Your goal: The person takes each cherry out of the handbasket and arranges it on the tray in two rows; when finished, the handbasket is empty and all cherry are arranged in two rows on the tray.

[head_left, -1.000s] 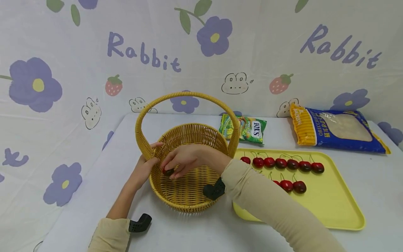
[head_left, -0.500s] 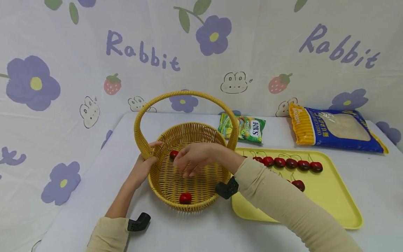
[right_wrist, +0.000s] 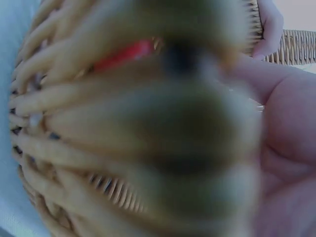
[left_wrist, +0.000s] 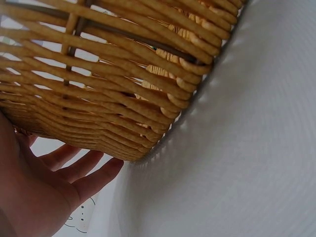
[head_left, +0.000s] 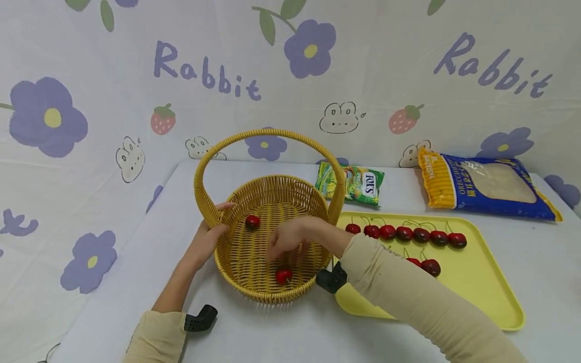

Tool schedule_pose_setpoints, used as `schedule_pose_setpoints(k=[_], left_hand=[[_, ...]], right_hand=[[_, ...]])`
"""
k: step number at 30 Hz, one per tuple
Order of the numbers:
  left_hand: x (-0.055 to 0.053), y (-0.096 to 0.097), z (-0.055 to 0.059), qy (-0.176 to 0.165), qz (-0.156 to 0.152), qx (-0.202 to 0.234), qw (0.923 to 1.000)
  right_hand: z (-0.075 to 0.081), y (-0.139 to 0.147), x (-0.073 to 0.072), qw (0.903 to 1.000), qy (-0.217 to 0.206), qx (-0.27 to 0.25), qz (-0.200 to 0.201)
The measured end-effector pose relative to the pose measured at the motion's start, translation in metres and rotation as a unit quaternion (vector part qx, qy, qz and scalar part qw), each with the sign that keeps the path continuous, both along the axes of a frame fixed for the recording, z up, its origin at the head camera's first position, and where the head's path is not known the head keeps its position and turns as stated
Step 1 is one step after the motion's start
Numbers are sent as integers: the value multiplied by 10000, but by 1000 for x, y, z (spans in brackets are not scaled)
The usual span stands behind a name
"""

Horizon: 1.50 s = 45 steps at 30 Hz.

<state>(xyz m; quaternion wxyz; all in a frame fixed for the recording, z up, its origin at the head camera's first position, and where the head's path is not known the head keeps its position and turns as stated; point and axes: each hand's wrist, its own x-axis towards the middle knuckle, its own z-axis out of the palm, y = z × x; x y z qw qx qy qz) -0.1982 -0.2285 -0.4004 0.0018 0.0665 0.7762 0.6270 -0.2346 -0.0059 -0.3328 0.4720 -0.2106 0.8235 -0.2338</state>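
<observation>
A round wicker basket [head_left: 268,295] with a tall arched handle stands on the white table. My left hand [head_left: 208,244] holds its left side at the handle's base, thumb over the rim; in the left wrist view the fingers [left_wrist: 101,177] lie along the outside wall. My right hand [head_left: 290,239] is inside the basket, fingers pointing down. One red cherry [head_left: 283,276] lies just below those fingertips; whether they touch it I cannot tell. Another cherry [head_left: 252,222] rests at the basket's back left. Wicker blocks most of the right wrist view, with some red [right_wrist: 128,54] showing through.
Right of the basket a yellow tray [head_left: 481,297] carries a row of several stemmed cherries [head_left: 404,234] and more in front [head_left: 430,267], partly behind my right sleeve. A green snack packet [head_left: 351,184] and a blue pasta bag [head_left: 490,186] lie behind.
My right hand has let go of a cherry at the basket's left and moved right, then down. The front cherry has shifted right and slightly back since half a second ago. My left hand stays put.
</observation>
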Motion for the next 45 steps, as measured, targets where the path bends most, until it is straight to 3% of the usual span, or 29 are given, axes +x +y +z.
schedule_pose_setpoints(k=[8,16,21,28,34,41,45], left_hand=[[0,1,-1,3,-2,9,10000],[0,2,-2,23,-8,53,10000],[-1,2,-2,18,16,82,10000],[-1,3,-1,47,-7,113,9999],[-1,4,0,45,-17,96,9999],[0,3,0,29,14,63,10000],[0,2,0,2,11,51,10000]], right_hand=[[-4,2,3,9983,-12,232,535],[-8,4,8,9944,-88,155,1044],[-9,5,9,9912,221,0,1304],[3,17,0,9909,89,-984,918],[20,29,0,9858,285,-1583,493],[31,49,5,9713,218,-2338,375],[33,63,9,9617,-157,-2734,130]])
